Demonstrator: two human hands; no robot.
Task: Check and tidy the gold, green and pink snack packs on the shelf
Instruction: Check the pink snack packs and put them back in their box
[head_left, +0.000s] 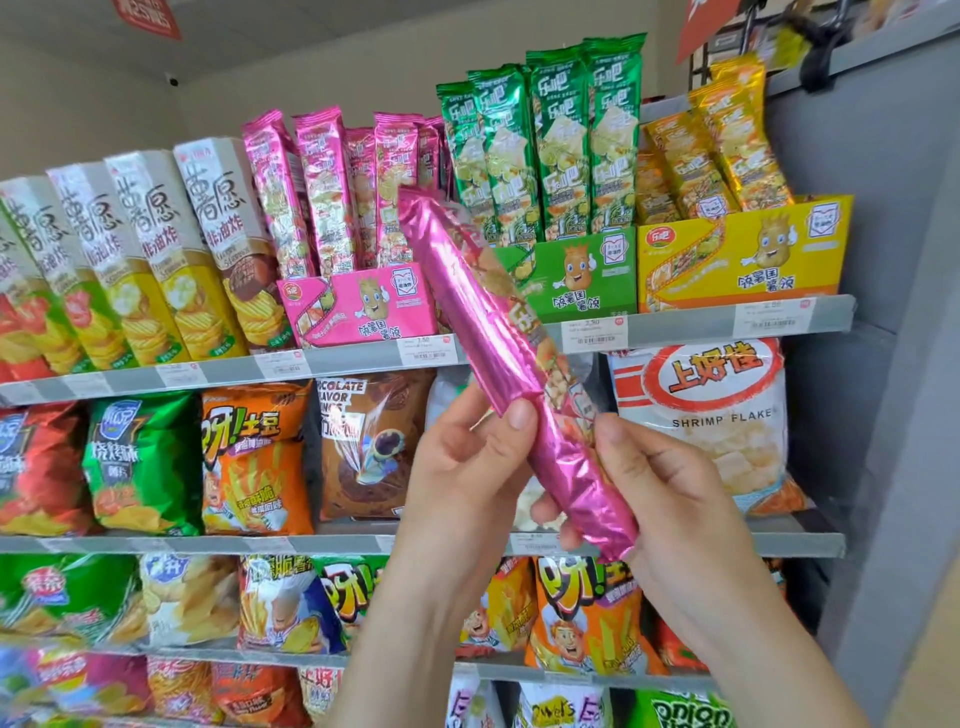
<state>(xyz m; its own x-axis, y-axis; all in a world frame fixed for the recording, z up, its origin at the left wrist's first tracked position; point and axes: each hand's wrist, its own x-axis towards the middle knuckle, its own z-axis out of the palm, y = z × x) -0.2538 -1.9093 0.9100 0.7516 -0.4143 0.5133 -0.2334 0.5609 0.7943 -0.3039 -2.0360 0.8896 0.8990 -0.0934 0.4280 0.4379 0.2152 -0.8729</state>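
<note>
The left hand (467, 457) and right hand (670, 488) both grip one pink pack (498, 332), held tilted; the left thumb presses its middle, the right fingers curl round its lower end. Behind, on the top shelf (675, 328), three boxes stand side by side; the pink box (363, 306) holds about five packs, the green box (571, 275) four, the gold box (743, 249) about four.

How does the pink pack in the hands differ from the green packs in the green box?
The pink pack is pink foil; the green packs are green. The pink pack is tilted, held by the left hand and right hand; the green packs stand upright in the green box. Both are long, slim foil packs.
</note>
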